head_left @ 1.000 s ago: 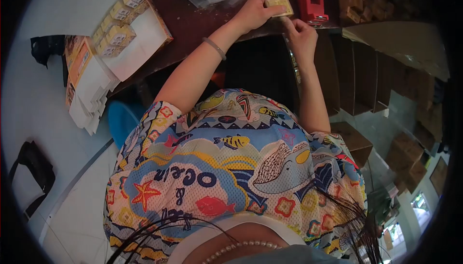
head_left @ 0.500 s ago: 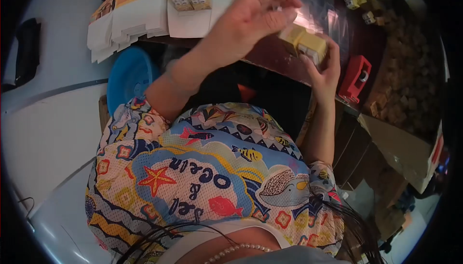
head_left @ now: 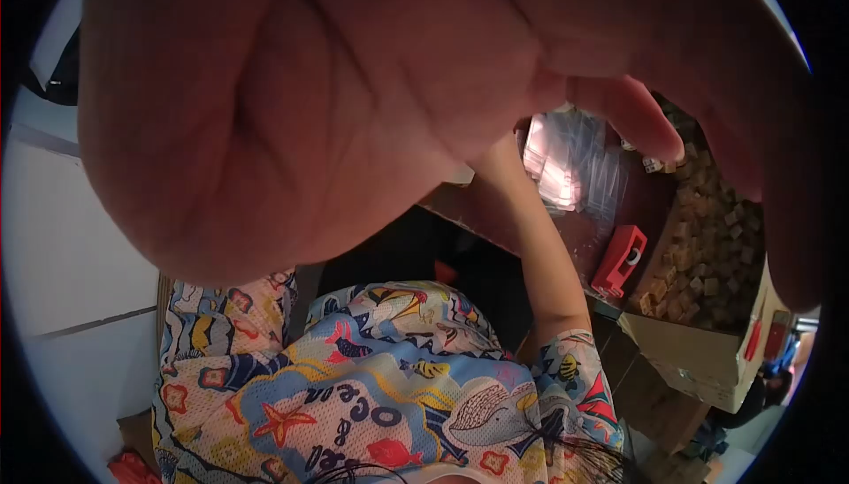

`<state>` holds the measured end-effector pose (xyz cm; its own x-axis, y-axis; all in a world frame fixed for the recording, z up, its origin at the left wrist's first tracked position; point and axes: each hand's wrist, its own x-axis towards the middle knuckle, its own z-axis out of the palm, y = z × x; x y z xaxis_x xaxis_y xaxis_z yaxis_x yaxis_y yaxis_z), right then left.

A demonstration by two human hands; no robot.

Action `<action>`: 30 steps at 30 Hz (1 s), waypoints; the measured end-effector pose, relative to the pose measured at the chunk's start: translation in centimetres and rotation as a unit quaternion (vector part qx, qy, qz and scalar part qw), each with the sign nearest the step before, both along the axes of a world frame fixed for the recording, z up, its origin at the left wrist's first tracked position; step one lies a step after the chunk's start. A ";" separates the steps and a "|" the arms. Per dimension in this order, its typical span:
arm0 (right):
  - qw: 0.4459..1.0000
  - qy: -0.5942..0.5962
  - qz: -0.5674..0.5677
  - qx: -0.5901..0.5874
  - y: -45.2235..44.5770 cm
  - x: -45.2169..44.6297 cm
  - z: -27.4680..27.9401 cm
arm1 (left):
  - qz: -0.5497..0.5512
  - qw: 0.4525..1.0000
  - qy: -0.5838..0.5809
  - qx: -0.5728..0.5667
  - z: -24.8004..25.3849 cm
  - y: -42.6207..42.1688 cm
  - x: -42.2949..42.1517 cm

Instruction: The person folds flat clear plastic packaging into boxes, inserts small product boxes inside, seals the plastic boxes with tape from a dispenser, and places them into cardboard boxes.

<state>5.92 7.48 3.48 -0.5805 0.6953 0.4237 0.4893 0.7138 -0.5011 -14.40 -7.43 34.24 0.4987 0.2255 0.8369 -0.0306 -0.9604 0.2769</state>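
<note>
My left hand (head_left: 380, 104) is raised very close to the camera and fills the upper part of the view, palm showing. Its fingers curve to the right and are apart, with nothing visible between them. My right forearm (head_left: 535, 236) reaches up over the edge of the dark red table (head_left: 478, 212); the right hand's fingers are hidden behind the left hand, so whatever they touch cannot be seen. Clear plastic wrappers (head_left: 575, 166) lie on the table right of that forearm. The yellow boxes held earlier are hidden.
A red tape dispenser (head_left: 621, 259) is at the table's right side. Beside it, a cardboard box (head_left: 694, 356) holds several small blocks (head_left: 707, 254). More cardboard stands below, at the lower right.
My left hand has come up close to the camera, covering the stacked cartons and yellow boxes. My right hand has moved left, behind it. The view has shifted too.
</note>
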 end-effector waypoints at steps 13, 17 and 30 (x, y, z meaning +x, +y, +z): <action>0.923 0.221 -0.020 0.315 -1.2 10.1 26.8 | 0.037 0.999 0.029 0.027 1.3 -2.1 -1.5; 0.804 0.129 0.293 0.500 -11.6 10.6 34.0 | 0.035 0.997 0.044 0.048 0.9 -3.1 -1.5; 0.776 0.025 0.382 0.502 -19.7 6.8 33.6 | 0.024 0.986 0.067 0.150 1.5 -4.2 -1.0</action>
<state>12.70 -12.24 37.05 -0.6258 -0.5380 0.5648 -0.2709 0.8289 0.4894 -15.41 -11.67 35.78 0.6041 0.0046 0.7969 0.0347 -0.9992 -0.0206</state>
